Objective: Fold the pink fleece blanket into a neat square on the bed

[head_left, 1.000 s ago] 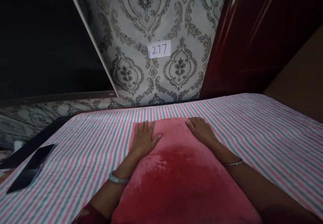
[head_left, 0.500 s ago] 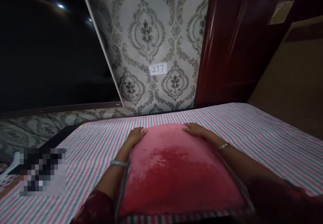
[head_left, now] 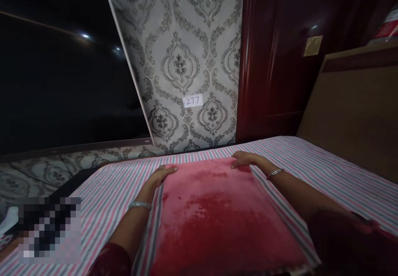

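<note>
A flat rectangular pink and red cloth (head_left: pixel 217 209) with a soft-looking surface lies in front of me on a striped sheet (head_left: pixel 105 201). Whether it is folded fabric or a thin cushion I cannot tell. At its far left corner, my left hand (head_left: pixel 159 175) pinches the edge, thumb on top and the fingers mostly hidden. My right hand (head_left: pixel 244 160) grips the far right corner in the same way. Deeper red covers the cloth's middle and near part.
A large dark television screen (head_left: pixel 62 69) stands at the left. Patterned wallpaper carries a paper label (head_left: pixel 192 100) reading 277. Dark red wood panelling (head_left: pixel 264 81) and a brown board or carton (head_left: pixel 351 106) are at the right. A blurred-out patch (head_left: pixel 49 230) hides something at lower left.
My hands have gone from lying flat on the cloth's far corners to gripping them. The cloth looks flatter, with striped fabric showing along both sides. My view has tilted up slightly.
</note>
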`<state>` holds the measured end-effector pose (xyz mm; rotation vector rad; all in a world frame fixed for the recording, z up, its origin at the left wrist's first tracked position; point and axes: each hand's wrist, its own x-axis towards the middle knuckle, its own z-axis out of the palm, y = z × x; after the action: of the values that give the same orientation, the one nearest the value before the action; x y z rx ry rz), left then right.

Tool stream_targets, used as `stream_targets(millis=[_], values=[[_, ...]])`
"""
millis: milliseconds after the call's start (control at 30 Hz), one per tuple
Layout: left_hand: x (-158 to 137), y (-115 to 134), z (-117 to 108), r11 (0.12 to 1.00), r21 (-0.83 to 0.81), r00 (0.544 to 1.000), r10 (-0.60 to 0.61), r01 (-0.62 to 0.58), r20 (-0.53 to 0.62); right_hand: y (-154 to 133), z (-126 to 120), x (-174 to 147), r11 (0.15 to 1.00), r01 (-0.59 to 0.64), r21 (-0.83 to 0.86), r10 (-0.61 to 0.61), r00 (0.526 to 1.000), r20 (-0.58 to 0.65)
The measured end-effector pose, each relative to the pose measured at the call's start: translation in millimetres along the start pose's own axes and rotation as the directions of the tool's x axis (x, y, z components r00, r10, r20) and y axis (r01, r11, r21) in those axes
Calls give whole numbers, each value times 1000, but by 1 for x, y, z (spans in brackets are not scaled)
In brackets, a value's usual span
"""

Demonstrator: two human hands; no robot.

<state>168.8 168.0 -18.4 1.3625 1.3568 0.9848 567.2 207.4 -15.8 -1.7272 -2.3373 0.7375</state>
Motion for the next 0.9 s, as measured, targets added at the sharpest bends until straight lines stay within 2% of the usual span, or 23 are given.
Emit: stream_targets(millis=[133,200,233,267,333,400,433,467,500,533,567,633,667,700,733,800,900], values=[[-7,51,-11,981,25,981,192,-192,-17,-12,-48,-29,997,69,33,-65,991,-113],[-11,85,-19,957,46,955,289,-286,-72,-24,-79,-46,991,128,34,-116,960,-254],[-15,103,-23,917,100,908,397,-386,-132,-31,-93,-55,984,179,13,-161,912,-378],[-19,119,-26,864,175,849,498,-471,-174,-38,-105,-65,975,219,-33,-206,840,-502],[-30,141,-31,701,389,684,699,-598,-209,-49,-117,-86,951,256,-174,-302,651,-696],[-43,144,-32,503,594,516,841,-628,-166,-52,-105,-107,920,230,-316,-390,494,-777],[-49,135,-32,402,675,448,886,-619,-117,-49,-89,-116,906,204,-371,-423,446,-789],[-56,118,-32,311,738,399,915,-598,-62,-42,-67,-123,893,179,-412,-448,421,-789],[-62,96,-30,231,783,375,927,-577,3,-32,-40,-129,885,150,-441,-460,426,-779],[-69,68,-27,159,814,381,921,-559,81,-20,-8,-134,876,125,-465,-469,442,-764],[-77,37,-24,101,837,400,905,-538,148,-7,26,-139,866,128,-484,-481,483,-732],[-95,-25,-15,17,821,490,810,-571,324,17,91,-150,839,192,-509,-510,602,-615],[-104,-52,-11,-13,796,515,756,-605,404,26,118,-156,829,232,-509,-520,653,-550],[-113,-74,-7,-16,791,545,716,-611,436,33,139,-162,830,254,-496,-516,686,-513],[-121,-89,-5,-8,791,566,694,-612,445,38,153,-168,837,266,-479,-506,710,-489],[-133,-103,-4,37,792,594,683,-609,424,40,164,-180,852,283,-441,-491,726,-482],[-137,-90,-7,159,765,627,686,-624,370,30,149,-192,880,308,-363,-464,724,-510]])
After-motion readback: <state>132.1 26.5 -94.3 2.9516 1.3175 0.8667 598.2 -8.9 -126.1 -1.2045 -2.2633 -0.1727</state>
